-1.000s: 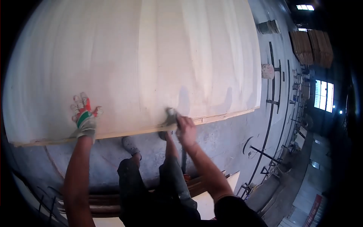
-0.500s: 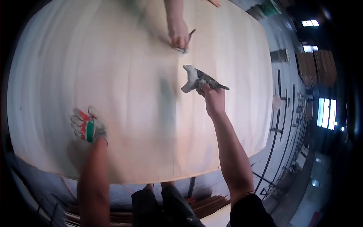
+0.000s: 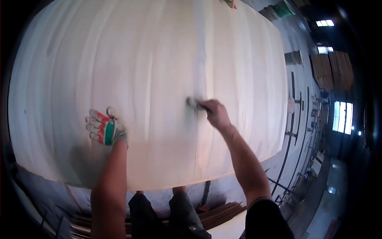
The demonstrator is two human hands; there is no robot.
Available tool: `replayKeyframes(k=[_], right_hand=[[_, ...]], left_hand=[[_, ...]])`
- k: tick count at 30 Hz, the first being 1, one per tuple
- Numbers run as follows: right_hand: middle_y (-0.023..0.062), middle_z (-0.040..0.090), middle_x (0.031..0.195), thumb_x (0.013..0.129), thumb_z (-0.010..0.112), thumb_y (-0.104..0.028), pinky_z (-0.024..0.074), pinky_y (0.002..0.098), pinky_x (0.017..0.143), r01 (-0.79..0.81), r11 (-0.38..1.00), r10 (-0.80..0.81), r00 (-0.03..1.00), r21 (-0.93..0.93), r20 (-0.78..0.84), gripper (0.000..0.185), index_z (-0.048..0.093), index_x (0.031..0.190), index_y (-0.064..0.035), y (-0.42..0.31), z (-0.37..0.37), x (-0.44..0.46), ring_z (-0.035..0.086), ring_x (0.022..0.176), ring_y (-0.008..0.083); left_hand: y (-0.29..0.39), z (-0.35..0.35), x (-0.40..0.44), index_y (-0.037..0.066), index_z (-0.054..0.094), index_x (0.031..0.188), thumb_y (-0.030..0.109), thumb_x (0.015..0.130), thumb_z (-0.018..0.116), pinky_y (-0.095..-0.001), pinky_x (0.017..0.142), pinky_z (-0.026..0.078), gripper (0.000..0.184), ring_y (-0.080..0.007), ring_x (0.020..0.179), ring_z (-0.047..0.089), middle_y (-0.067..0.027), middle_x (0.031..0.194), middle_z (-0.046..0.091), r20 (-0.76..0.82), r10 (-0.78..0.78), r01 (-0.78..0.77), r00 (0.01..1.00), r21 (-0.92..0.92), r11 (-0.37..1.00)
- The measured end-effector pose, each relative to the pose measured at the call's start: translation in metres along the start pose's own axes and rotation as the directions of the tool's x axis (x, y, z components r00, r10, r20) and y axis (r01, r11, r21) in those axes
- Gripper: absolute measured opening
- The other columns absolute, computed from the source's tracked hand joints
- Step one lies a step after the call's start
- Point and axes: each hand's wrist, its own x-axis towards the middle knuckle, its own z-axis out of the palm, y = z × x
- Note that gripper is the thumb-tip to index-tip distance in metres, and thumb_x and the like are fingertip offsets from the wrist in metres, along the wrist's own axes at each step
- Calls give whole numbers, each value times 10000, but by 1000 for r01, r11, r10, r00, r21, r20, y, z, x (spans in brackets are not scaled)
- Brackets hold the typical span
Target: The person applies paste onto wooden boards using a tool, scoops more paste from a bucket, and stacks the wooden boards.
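Observation:
My right hand (image 3: 218,114), bare, is wrapped around a putty knife (image 3: 195,104). Its blade is over a pale wooden board (image 3: 119,59), at a seam (image 3: 196,135) running lengthwise; motion blurs the blade, so any putty on it is hard to make out. A greyish strip of putty (image 3: 200,47) lies along the upper part of that seam. On the left, my left hand (image 3: 106,128) wears a white glove with red and green bands. Its fingers are spread above or on the board and hold nothing; contact cannot be told.
Another person's hand (image 3: 230,4) shows at the board's far edge. Buckets (image 3: 294,58) stand on the floor to the right, with stacked brown boards (image 3: 332,71) beyond. Long metal bars (image 3: 292,107) lie alongside. Wooden strips (image 3: 223,214) are under the near edge.
My right hand has turned the putty knife and brought it lower and left onto the seam. The other person's hand and scraper have left the middle. My left hand appears slightly further right.

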Motion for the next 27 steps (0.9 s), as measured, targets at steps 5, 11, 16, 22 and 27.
replayKeyframes(k=[5, 11, 16, 22, 27], right_hand=[[157, 696, 1138, 743, 642, 69, 534, 446, 944, -115, 992, 118, 991, 50, -64, 421, 684, 1150, -34, -86, 45, -185, 632, 1064, 389], [150, 689, 1039, 811, 638, 53, 540, 450, 849, -478, 873, 484, 820, 100, -304, 366, 701, 1143, -88, -200, 159, -298, 652, 979, 378], [147, 697, 1007, 888, 681, -25, 545, 349, 877, -455, 637, 682, 709, 622, -179, 279, 704, 1166, -18, -231, 118, -261, 695, 955, 276], [154, 701, 1081, 820, 626, 10, 542, 412, 895, -535, 806, 590, 753, 253, -291, 375, 677, 1191, -1, -165, 130, -217, 684, 970, 345], [148, 685, 1081, 709, 678, 5, 545, 446, 873, -304, 953, 301, 935, 13, -186, 436, 696, 1140, -57, -202, 145, -281, 647, 998, 384]], left_hand=[[-11, 3, -1, 134, 353, 1576, 663, 987, 352, -597, 1175, 242, 792, -420, 1492, 268, -199, 1643, 278, -1, 29, -29, 1000, -75, 997], [-142, 30, 28, 77, 412, 1529, 618, 982, 463, -448, 1154, 351, 772, -396, 1381, 449, -268, 1442, 516, -318, 672, -743, 669, -271, 612], [-241, 9, 54, 109, 467, 1506, 595, 998, 462, -476, 1109, 379, 704, -371, 1379, 463, -200, 1481, 510, 605, 50, -89, 795, 35, 995], [-279, 61, 57, 105, 437, 1523, 605, 1006, 437, -514, 1153, 327, 719, -360, 1427, 413, -174, 1558, 426, -175, 352, -378, 920, -151, 913], [-270, 68, 55, 98, 398, 1542, 596, 1005, 439, -522, 1152, 331, 734, -382, 1436, 400, -185, 1588, 379, -101, 350, -360, 931, -107, 927]])
